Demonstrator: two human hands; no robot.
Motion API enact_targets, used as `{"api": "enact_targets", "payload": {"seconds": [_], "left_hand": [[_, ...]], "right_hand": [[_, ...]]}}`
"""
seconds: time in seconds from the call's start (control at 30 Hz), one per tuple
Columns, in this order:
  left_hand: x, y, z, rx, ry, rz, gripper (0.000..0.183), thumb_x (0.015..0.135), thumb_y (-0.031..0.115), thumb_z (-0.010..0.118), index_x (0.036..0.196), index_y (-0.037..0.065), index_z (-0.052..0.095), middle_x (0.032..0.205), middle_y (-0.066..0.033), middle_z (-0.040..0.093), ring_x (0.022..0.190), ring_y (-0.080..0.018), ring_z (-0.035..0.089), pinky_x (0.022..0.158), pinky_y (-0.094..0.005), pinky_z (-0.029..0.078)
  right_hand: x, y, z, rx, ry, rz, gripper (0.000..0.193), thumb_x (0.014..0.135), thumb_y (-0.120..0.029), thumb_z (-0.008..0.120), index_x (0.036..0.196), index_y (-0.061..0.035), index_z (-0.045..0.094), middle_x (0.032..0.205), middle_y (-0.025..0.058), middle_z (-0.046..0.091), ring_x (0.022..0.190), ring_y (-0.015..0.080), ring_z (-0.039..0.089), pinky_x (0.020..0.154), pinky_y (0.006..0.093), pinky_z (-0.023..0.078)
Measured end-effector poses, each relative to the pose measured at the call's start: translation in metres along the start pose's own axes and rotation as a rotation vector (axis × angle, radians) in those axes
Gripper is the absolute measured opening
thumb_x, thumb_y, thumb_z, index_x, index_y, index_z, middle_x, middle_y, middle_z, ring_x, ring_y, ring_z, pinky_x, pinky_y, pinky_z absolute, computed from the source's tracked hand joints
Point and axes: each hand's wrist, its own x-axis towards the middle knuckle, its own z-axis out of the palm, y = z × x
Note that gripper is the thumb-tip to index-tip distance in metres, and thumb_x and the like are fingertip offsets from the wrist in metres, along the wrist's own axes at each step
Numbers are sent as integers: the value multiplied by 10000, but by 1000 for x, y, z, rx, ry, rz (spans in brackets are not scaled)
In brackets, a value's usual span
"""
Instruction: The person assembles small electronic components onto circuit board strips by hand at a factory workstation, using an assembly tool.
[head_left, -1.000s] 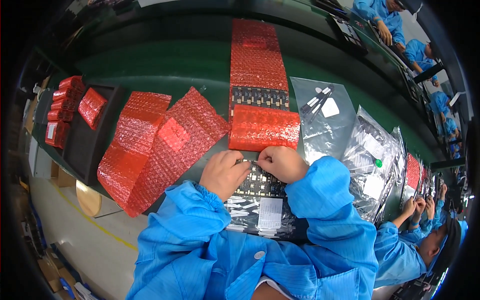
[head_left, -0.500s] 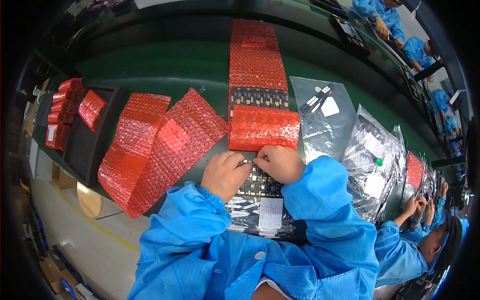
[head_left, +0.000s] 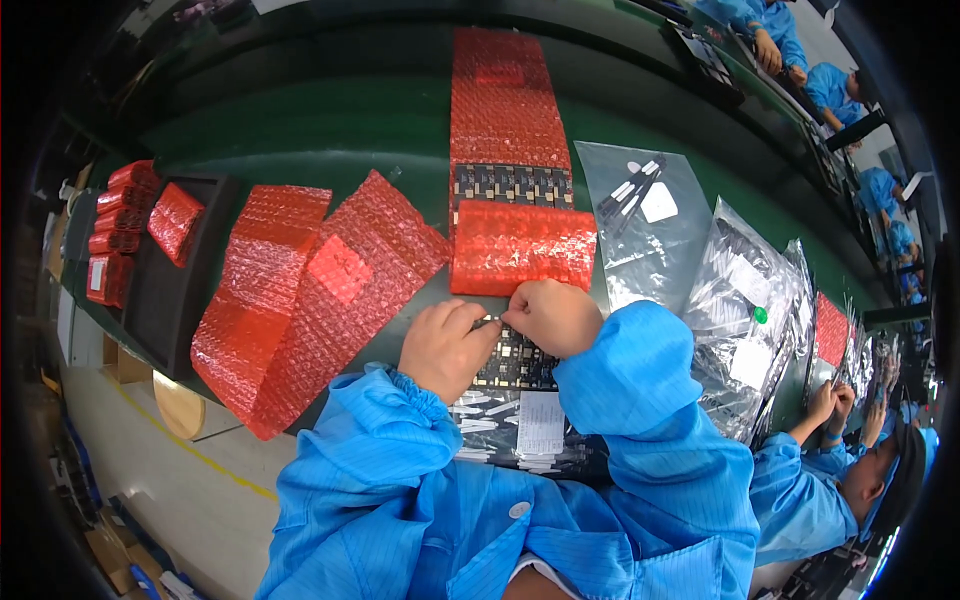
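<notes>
A dark circuit board panel (head_left: pixel 512 368) with rows of small pale and gold parts lies in front of me. My left hand (head_left: pixel 449 350) rests over its left side, thumb and forefinger pinched near the far edge. From the right, my right hand (head_left: pixel 552 318) bends in with fingers curled, its tips close to the left ones. Whatever sits between the fingertips is too small and too covered to name. Just beyond my hands a red bubble-wrap fold (head_left: pixel 523 250) lies across another row of dark boards (head_left: pixel 513 184). Under the panel's near side is a clear bag of white-ended strips (head_left: pixel 486 412).
Red bubble-wrap sheets (head_left: pixel 372 262) lie left of my hands. Farther left stand a black tray (head_left: pixel 165 310) and red wrapped bundles (head_left: pixel 128 212). On the right are a clear bag (head_left: pixel 640 265) and stuffed bags (head_left: pixel 742 310). A co-worker (head_left: pixel 810 490) works at the right.
Both hands stay pinched at the panel's far edge, with only slight finger movement. The whole view has shifted a little; the objects on the table keep their places.
</notes>
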Motion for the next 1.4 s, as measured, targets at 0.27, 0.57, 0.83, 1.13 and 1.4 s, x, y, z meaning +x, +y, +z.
{"api": "enact_targets", "payload": {"seconds": [0.27,0.57,0.83,1.13,1.4], "left_hand": [[2,-1,2,12,-5,3,188,665,118,647,853,110,639,882,-23,537,866,-222,530,698,-359,426],[-3,-3,-3,-8,-4,-7,170,681,112,646,851,113,642,886,-23,543,866,-221,529,688,-354,424],[-33,-13,-104,-118,-34,-332,160,731,111,641,879,49,636,869,-92,607,836,-272,571,743,-360,462],[-101,22,-116,-119,-388,-400,246,695,169,684,909,64,624,863,-104,617,805,-275,582,708,-358,471],[-95,29,-111,-157,-370,-435,177,681,76,664,845,70,599,746,-74,601,719,-250,591,648,-345,469]], "right_hand": [[2,-1,-3,24,-27,30,156,713,-269,639,741,-117,657,705,81,635,674,260,626,592,361,491],[6,-3,4,-42,-55,-21,142,717,-265,639,729,-124,652,693,82,629,683,261,623,602,369,486],[-9,-6,-8,1,-29,4,188,759,-256,611,819,-80,636,779,127,628,749,287,613,664,373,478],[-34,-32,0,-68,148,-527,182,719,-165,654,852,-43,626,841,122,591,818,294,569,729,370,460],[-47,-38,23,58,-22,-791,271,680,-147,690,938,-90,629,937,86,575,892,277,539,791,353,440]]}}
